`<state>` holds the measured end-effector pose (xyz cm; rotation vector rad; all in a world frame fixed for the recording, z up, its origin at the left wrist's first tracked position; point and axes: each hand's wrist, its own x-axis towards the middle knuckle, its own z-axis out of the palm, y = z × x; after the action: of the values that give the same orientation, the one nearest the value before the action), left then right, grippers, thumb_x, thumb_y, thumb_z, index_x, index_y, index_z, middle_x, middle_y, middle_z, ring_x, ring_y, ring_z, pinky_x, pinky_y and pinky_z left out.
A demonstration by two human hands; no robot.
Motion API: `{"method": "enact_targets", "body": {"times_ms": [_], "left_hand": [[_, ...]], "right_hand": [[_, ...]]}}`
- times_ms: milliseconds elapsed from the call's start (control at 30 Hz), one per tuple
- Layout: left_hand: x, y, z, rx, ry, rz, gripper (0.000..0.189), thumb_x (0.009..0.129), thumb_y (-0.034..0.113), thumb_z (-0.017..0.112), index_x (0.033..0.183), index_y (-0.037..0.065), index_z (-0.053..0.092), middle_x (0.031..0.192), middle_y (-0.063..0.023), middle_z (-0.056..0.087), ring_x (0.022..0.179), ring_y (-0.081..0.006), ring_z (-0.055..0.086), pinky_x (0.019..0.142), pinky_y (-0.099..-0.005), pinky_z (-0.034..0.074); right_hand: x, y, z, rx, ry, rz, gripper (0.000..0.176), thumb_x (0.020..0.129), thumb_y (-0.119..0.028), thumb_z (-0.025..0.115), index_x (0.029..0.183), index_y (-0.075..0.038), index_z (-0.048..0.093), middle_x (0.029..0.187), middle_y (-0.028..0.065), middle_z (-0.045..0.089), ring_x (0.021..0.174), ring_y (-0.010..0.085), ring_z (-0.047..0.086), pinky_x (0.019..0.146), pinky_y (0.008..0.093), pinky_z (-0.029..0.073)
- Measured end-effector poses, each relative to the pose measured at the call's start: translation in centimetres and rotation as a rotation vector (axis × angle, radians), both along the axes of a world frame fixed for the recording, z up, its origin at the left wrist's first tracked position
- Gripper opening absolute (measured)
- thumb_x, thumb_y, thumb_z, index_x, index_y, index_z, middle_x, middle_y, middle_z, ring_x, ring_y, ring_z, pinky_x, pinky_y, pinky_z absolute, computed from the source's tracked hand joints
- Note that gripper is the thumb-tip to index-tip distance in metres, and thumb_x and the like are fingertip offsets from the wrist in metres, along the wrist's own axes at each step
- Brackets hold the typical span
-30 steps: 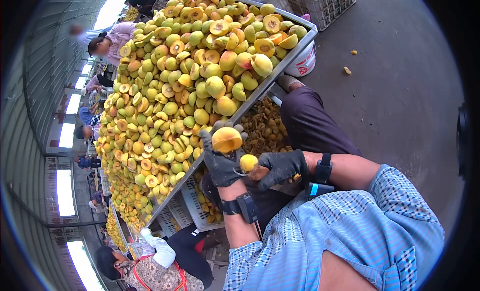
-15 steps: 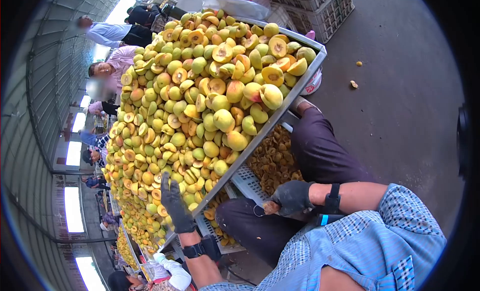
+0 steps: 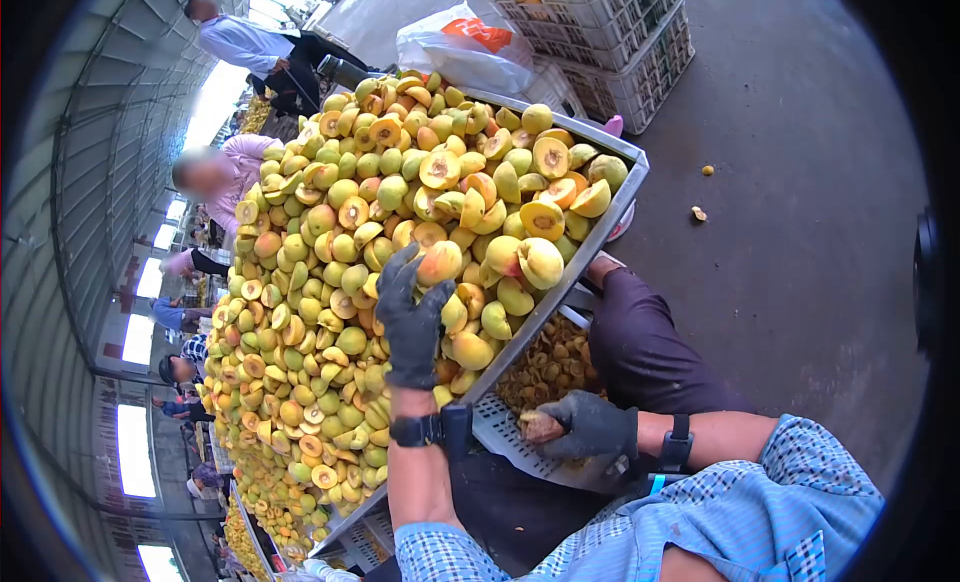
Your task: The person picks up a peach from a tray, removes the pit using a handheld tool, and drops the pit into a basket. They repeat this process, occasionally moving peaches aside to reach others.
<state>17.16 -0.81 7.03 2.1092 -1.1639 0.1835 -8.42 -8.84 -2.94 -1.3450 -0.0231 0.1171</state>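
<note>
My left hand (image 3: 412, 317), in a dark glove, reaches over the heap of yellow-green fruit (image 3: 330, 272). Its fingers are apart, touching or just beside a reddish-yellow fruit (image 3: 438, 263). Many fruits in the heap are cut in half, some showing a stone. My right hand (image 3: 590, 427), also gloved, is closed round a brown handle-like object (image 3: 541, 427) above the white perforated crate (image 3: 505, 437). What the tool's far end looks like cannot be made out. Brown stones or scraps (image 3: 548, 367) lie beneath the table's metal rim (image 3: 560, 272).
Stacked plastic crates (image 3: 630, 62) and a white bag (image 3: 465, 47) stand beyond the table's corner. A person in pink (image 3: 240, 172) is across the heap; another in a light shirt (image 3: 240, 42) stands farther off. Fruit pieces (image 3: 699, 213) lie on the floor.
My left hand has moved from the near edge up and over the heap to the reddish fruit. My right hand sits slightly lower, still closed round the brown object. The view has shifted.
</note>
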Motion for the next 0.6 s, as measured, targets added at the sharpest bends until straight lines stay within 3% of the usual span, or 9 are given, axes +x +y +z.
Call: {"method": "enact_targets", "body": {"times_ms": [167, 233, 333, 400, 433, 500, 533, 567, 600], "left_hand": [[-11.4, 7.3, 1.8, 0.039, 0.216, -0.037, 0.043, 0.083, 0.004, 0.077, 0.125, 0.002, 0.066, 0.128, -0.0145, 0.067, 0.118, -0.0333, 0.065, 0.105, -0.0416, 0.050], [-15.3, 9.0, 0.5, 0.291, -0.006, -0.074, 0.040, 0.091, 0.015, 0.070, 0.129, 0.003, 0.064, 0.128, -0.0193, 0.064, 0.123, -0.0363, 0.061, 0.106, -0.0436, 0.047], [-20.9, 10.5, -1.5, 0.361, -0.087, 0.022, 0.045, 0.093, 0.016, 0.071, 0.134, 0.001, 0.060, 0.134, -0.0167, 0.062, 0.127, -0.0308, 0.059, 0.110, -0.0415, 0.044], [-23.1, 11.0, -2.4, -0.405, 0.793, 0.286, 0.048, 0.099, 0.024, 0.067, 0.138, -0.002, 0.055, 0.138, -0.0140, 0.060, 0.130, -0.0261, 0.057, 0.114, -0.0406, 0.042], [-23.7, 11.5, -3.0, -0.418, 0.795, 0.280, 0.048, 0.099, 0.024, 0.067, 0.138, -0.002, 0.055, 0.138, -0.0140, 0.060, 0.130, -0.0261, 0.057, 0.114, -0.0406, 0.042], [-24.4, 13.1, -5.7, -0.731, 1.211, 0.387, 0.041, 0.104, 0.022, 0.060, 0.132, -0.008, 0.055, 0.126, -0.0170, 0.063, 0.114, -0.0248, 0.063, 0.100, -0.0340, 0.052], [-24.5, 13.4, -8.4, -1.001, 1.507, 0.438, 0.047, 0.108, 0.031, 0.053, 0.133, -0.008, 0.053, 0.125, -0.0167, 0.063, 0.109, -0.0267, 0.063, 0.097, -0.0348, 0.054], [-24.0, 14.1, -10.0, -1.005, 1.515, 0.445, 0.047, 0.108, 0.031, 0.053, 0.133, -0.008, 0.053, 0.125, -0.0167, 0.063, 0.109, -0.0267, 0.063, 0.097, -0.0348, 0.054], [-23.8, 14.6, -11.4, -0.902, 1.390, 0.448, 0.048, 0.108, 0.033, 0.053, 0.134, -0.008, 0.053, 0.125, -0.0170, 0.062, 0.109, -0.0282, 0.063, 0.097, -0.0377, 0.055]], "right_hand": [[0.2, -0.4, 2.1, 0.591, 0.189, -0.066, 0.032, 0.097, -0.038, 0.069, 0.105, -0.007, 0.071, 0.073, 0.0057, 0.069, 0.059, 0.0154, 0.066, 0.054, 0.0282, 0.052], [-0.1, -0.4, 3.1, 0.785, 0.327, -0.044, 0.041, 0.101, -0.045, 0.061, 0.095, -0.005, 0.070, 0.063, 0.0059, 0.063, 0.047, 0.0154, 0.061, 0.046, 0.0288, 0.048], [-0.2, 0.0, -1.5, 0.736, 0.371, 0.212, 0.033, 0.092, -0.033, 0.071, 0.108, -0.005, 0.066, 0.086, 0.0033, 0.070, 0.065, 0.0124, 0.064, 0.054, 0.0282, 0.050], [-0.8, -0.1, 0.8, 0.733, 0.389, 0.145, 0.035, 0.088, -0.032, 0.072, 0.109, -0.004, 0.067, 0.086, 0.0046, 0.069, 0.064, 0.0141, 0.064, 0.053, 0.0282, 0.049], [-0.7, 0.0, 0.9, 0.720, 0.389, 0.142, 0.035, 0.088, -0.032, 0.072, 0.109, -0.004, 0.067, 0.086, 0.0046, 0.069, 0.064, 0.0141, 0.064, 0.053, 0.0282, 0.049], [0.1, 0.9, -0.5, 0.385, 0.435, 0.294, 0.040, 0.084, -0.028, 0.073, 0.114, -0.002, 0.067, 0.089, 0.0065, 0.069, 0.070, 0.0164, 0.066, 0.057, 0.0301, 0.052], [0.3, 3.9, -3.0, 0.350, 0.193, 0.141, 0.041, 0.083, -0.027, 0.072, 0.116, -0.002, 0.066, 0.091, 0.0097, 0.070, 0.076, 0.0197, 0.068, 0.060, 0.0334, 0.055], [0.2, 3.8, -2.2, 0.349, 0.203, 0.143, 0.041, 0.083, -0.027, 0.072, 0.116, -0.002, 0.066, 0.091, 0.0097, 0.070, 0.076, 0.0197, 0.068, 0.060, 0.0334, 0.055], [0.0, 3.2, -0.8, 0.065, 0.227, 0.036, 0.041, 0.083, -0.028, 0.075, 0.112, 0.000, 0.066, 0.095, 0.0110, 0.071, 0.083, 0.0193, 0.068, 0.071, 0.0346, 0.054]]}}
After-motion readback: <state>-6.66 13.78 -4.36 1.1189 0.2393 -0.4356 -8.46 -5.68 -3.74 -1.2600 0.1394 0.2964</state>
